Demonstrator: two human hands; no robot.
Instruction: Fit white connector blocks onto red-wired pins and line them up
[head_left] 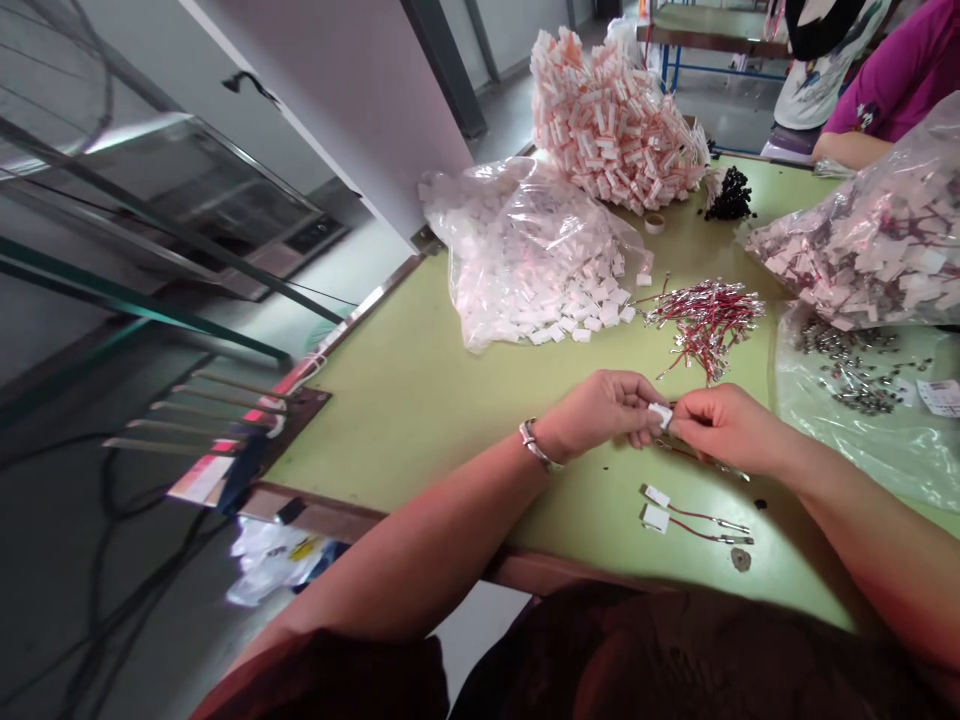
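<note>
Between my two hands is a small white plastic connector housing (661, 415). My left hand (609, 412) pinches it from the left, wearing a bracelet at the wrist. My right hand (726, 425) is closed at the housing's right edge; whatever its fingertips grip is hidden. Under the right hand, a few wires with metal ends (739, 473) show in part. Nearer the body lie two white housings with red wires attached, one being the lower housing (655, 518). Beyond the hands sits a tangled pile of red wires with metal terminals (712, 315).
A clear bag of white housings (525, 250) spills onto the green table (390, 400). Behind it stands a large heap of pinkish-white parts (611, 130) near black pieces (731, 195). Bags (877, 230) lie right. A metal-pronged rack (217, 420) juts left. Another person's purple sleeve (892, 75) shows.
</note>
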